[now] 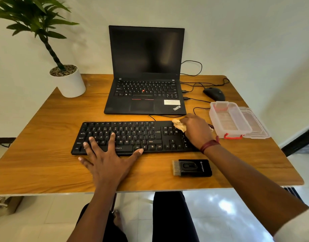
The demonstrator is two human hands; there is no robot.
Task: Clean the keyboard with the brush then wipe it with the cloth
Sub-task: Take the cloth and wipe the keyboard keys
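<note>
A black keyboard lies across the middle of the wooden desk. My left hand lies flat on the keyboard's left half, fingers spread straight over the keys and front edge. My right hand is over the keyboard's right end, gripping a crumpled beige cloth that touches the keys near the top right corner. The black brush, bristles pointing left, lies on the desk in front of the keyboard's right end, apart from both hands.
An open black laptop stands behind the keyboard. A clear plastic box with its lid beside it sits at the right, a black mouse and cables behind it. A potted plant stands at the back left corner.
</note>
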